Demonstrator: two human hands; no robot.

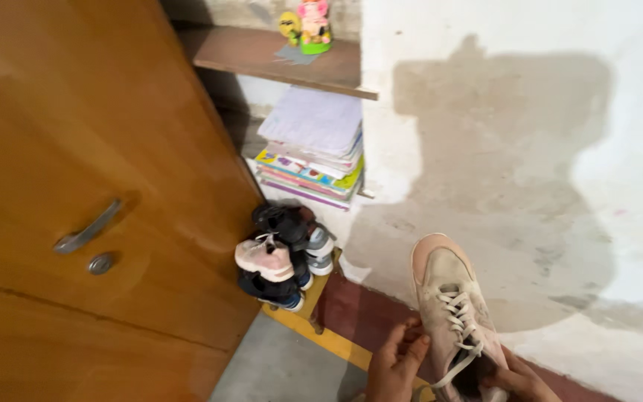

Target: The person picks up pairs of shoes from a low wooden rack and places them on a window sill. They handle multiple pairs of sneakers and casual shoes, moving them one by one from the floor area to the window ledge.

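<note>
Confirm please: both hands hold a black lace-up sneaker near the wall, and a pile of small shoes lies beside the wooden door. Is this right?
One detail is wrong: the sneaker is pale pinkish-white, not black, as the head view shows. The left hand and right hand hold it, and the pile of small shoes lies beside the wooden door.

One view only, taken from a head-worn cam, so no overlap w/ a 2nd view can be told. It is aimed forward and down, tilted, into a room corner. The hands (396, 365) and shoe (455, 313) are cut off at the bottom edge, very near the lens. The door (76, 186) is seen close at left, the wall (522, 149) at right. The shelf (277, 56) and shoe pile (280, 257) are farther off, approx. mid-frame.
</note>
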